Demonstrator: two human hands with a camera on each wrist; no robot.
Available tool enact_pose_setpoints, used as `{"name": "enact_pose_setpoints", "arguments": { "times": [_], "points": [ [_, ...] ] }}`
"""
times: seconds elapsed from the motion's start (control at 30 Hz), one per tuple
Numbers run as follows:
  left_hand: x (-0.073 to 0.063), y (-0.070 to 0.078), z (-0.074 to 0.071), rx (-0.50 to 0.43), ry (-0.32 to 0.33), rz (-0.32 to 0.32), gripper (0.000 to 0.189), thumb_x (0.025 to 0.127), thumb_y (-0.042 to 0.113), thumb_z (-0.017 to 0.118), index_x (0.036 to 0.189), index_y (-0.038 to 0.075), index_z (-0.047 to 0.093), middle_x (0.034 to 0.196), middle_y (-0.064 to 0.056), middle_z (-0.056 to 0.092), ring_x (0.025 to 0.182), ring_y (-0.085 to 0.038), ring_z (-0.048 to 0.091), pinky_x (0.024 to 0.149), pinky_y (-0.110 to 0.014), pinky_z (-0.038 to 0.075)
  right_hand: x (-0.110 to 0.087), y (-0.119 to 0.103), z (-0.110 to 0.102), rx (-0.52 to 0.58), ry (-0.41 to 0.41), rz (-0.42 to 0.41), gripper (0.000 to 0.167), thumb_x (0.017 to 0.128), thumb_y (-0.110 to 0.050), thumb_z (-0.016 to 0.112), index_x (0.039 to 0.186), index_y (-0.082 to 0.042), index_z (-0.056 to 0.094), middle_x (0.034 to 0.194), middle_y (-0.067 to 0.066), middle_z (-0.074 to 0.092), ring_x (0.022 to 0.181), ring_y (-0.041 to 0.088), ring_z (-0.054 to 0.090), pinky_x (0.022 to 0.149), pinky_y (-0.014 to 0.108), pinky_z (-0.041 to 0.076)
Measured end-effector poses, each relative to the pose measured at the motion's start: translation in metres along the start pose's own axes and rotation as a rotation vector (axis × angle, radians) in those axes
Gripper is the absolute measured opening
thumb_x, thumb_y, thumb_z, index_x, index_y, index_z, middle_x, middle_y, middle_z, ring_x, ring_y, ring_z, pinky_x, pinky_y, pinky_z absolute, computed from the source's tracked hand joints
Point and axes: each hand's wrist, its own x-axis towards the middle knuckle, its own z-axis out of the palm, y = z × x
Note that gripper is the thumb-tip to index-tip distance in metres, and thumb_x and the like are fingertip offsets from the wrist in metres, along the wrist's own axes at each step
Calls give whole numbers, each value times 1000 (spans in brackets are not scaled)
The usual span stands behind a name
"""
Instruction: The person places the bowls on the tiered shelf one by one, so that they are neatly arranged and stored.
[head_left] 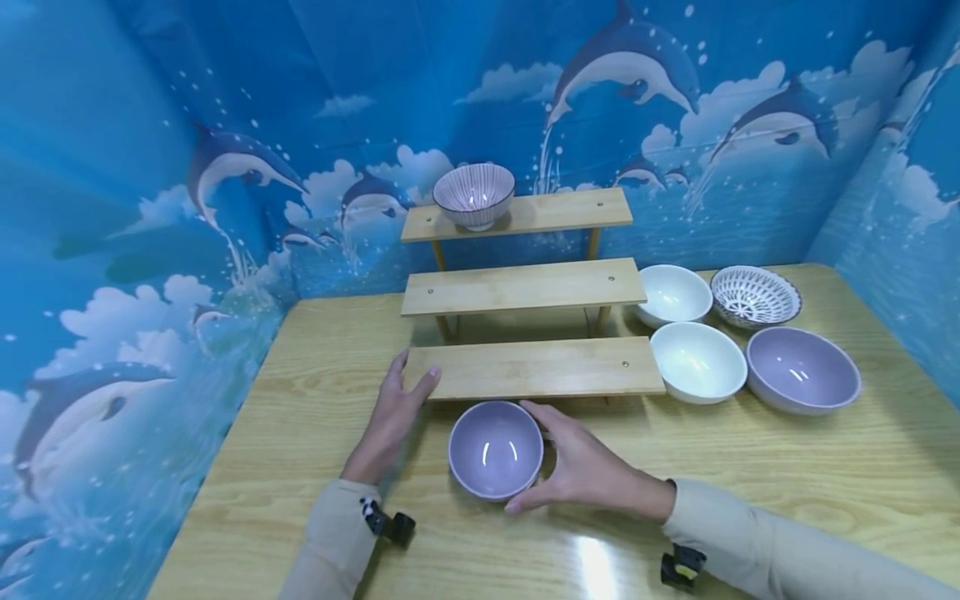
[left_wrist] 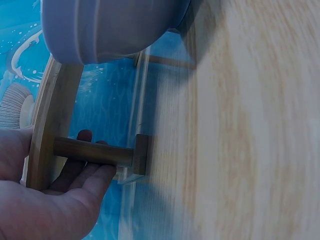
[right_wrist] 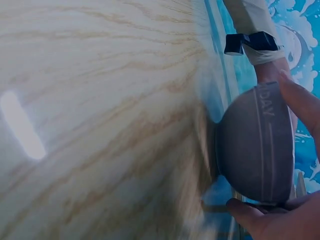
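In the head view my right hand grips a small purple bowl from its right side, thumb at the near rim and fingers at the far rim. The bowl is upright in front of the lowest shelf, and its base is right at the tabletop in the right wrist view. My left hand holds the left end of the lowest wooden shelf board, thumb over the top. Its fingers reach below the board around a wooden leg in the left wrist view.
A striped bowl stands on the top shelf; below is the middle shelf. Right of the rack stand two white bowls, a patterned bowl and a larger purple bowl. A dolphin-print curtain encloses the table.
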Motion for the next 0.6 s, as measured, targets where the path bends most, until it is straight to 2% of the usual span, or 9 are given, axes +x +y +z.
{"name": "enact_pose_setpoints", "arguments": {
  "times": [0.17,0.4,0.6],
  "points": [
    [0,1,0,-1,2,-5,93,95,55,64,164,19,12,170,-8,5,155,-33,4,123,-60,10,2,0,5,-41,27,9,125,55,-37,101,151,8,35,142,17,54,125,34,56,107,59,45],
    [-1,2,1,1,3,-12,93,95,54,64,164,20,12,170,-8,4,155,-32,4,123,-59,11,5,0,8,-48,72,11,110,53,-40,101,143,-3,48,132,7,61,116,26,61,99,52,52],
    [0,1,1,0,0,-12,94,94,56,64,164,21,12,170,-7,4,155,-32,4,123,-60,10,5,2,12,-56,92,13,109,51,-40,101,141,-6,51,130,3,63,114,23,62,98,49,53]
  ]
}}
